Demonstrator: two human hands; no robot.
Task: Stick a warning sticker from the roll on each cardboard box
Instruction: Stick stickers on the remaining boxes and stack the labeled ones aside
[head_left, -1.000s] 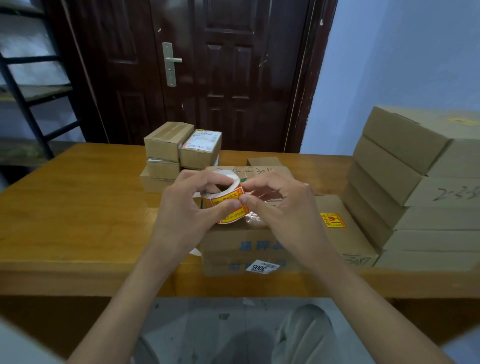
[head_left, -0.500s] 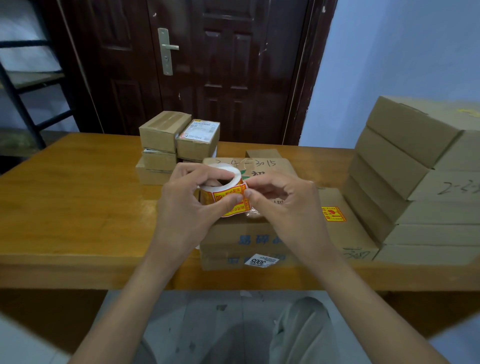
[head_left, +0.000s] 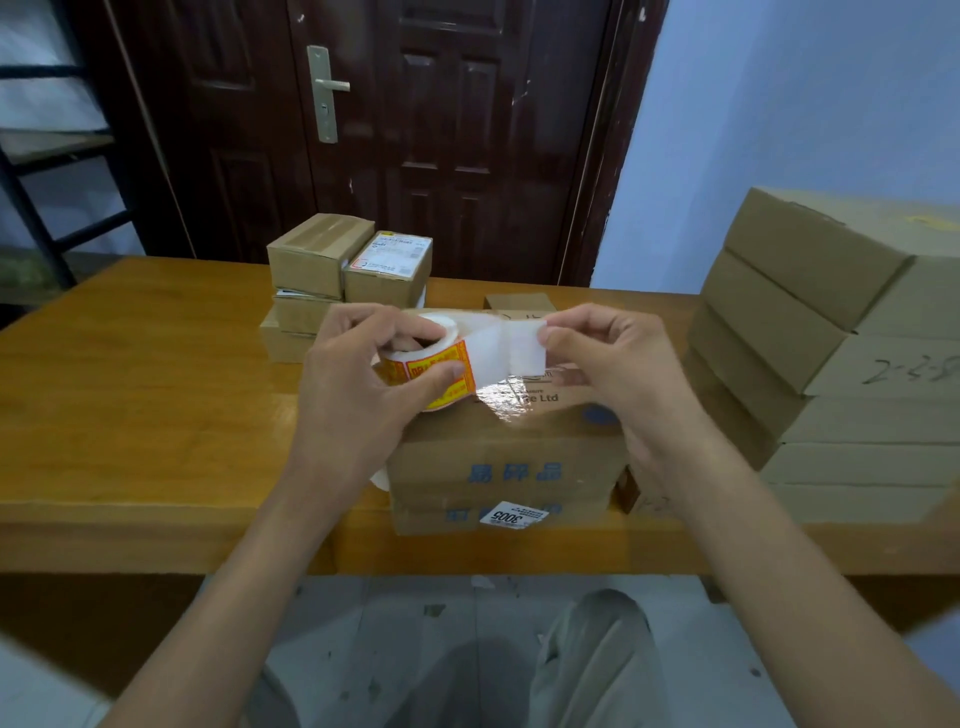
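Observation:
My left hand (head_left: 358, 384) grips the sticker roll (head_left: 434, 371), white with yellow-and-red warning stickers, above the table's near middle. From the roll a white strip (head_left: 511, 348) runs to the right, and my right hand (head_left: 618, 364) pinches its free end between thumb and fingers. Both hands hover over a cardboard box (head_left: 509, 457) with blue print that lies on a flatter box at the front edge. The top of this box is mostly hidden by my hands.
A tall stack of flat cardboard boxes (head_left: 831, 353) stands at the right. Several small boxes (head_left: 343, 270) are piled at the back middle of the wooden table (head_left: 130, 389). Behind it is a dark door (head_left: 415, 130), and a black shelf frame (head_left: 31, 156) stands at far left.
My right hand has pulled away to the right, drawing a white strip out from the roll. My left hand still grips the roll. The camera has tipped down slightly.

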